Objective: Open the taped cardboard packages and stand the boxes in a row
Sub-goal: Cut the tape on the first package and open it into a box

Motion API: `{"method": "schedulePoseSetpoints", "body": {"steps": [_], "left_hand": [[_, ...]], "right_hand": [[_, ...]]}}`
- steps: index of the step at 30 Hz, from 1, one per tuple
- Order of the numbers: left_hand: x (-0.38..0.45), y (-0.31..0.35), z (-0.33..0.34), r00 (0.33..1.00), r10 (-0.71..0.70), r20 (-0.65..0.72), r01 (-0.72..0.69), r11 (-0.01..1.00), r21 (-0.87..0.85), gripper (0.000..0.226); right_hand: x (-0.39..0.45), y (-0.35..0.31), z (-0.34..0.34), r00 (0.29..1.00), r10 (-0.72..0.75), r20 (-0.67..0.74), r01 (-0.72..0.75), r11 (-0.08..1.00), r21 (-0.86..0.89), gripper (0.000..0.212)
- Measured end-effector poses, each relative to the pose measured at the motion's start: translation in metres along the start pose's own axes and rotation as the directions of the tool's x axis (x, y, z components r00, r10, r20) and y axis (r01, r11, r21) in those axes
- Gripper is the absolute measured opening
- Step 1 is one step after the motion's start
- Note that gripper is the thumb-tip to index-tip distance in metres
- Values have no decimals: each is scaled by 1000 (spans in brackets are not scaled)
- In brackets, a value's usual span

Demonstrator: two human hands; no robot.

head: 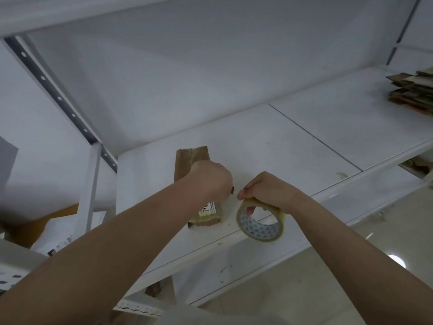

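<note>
A brown cardboard box (187, 160) lies on the white shelf (269, 146), taped at its ends, with a white label near its front. My left hand (210, 179) is curled over the box's middle and hides much of it; a small dark tip shows at its fingers, and what it holds I cannot tell. My right hand (264, 188) grips a roll of clear yellowish tape (260, 221) by its upper rim, just right of the box and above the shelf's front part.
A stack of flattened cardboard (412, 92) lies at the shelf's far right. A metal upright (91, 186) stands at the left, with white mail bags (63, 233) and brown cardboard behind it. More cardboard sits on the lower shelf at right (414, 165). Tiled floor lies below.
</note>
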State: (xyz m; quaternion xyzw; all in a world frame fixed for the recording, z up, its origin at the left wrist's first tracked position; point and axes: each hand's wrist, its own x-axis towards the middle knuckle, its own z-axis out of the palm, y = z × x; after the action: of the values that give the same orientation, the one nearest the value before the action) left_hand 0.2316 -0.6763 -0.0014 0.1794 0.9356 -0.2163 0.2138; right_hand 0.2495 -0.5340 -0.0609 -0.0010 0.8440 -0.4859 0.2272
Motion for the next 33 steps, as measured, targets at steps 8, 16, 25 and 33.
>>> {"method": "schedulePoseSetpoints", "body": {"steps": [8, 16, 25, 33], "left_hand": [[-9, -35, 12, 985, -4, -171, -79, 874, -479, 32], [-3, -25, 21, 961, -167, -220, 34, 863, -504, 14], [-5, -8, 16, 943, -258, -210, 174, 921, -347, 49], [0, -31, 29, 847, -465, -256, 273, 795, -541, 69]], "right_hand": [[4, 9, 8, 996, 84, 41, -87, 993, 84, 21], [7, 29, 11, 974, 224, -17, -224, 975, 0, 23], [1, 21, -6, 981, 160, -111, -156, 987, 49, 20], [1, 21, -8, 973, 146, -176, -133, 987, 87, 14]]}}
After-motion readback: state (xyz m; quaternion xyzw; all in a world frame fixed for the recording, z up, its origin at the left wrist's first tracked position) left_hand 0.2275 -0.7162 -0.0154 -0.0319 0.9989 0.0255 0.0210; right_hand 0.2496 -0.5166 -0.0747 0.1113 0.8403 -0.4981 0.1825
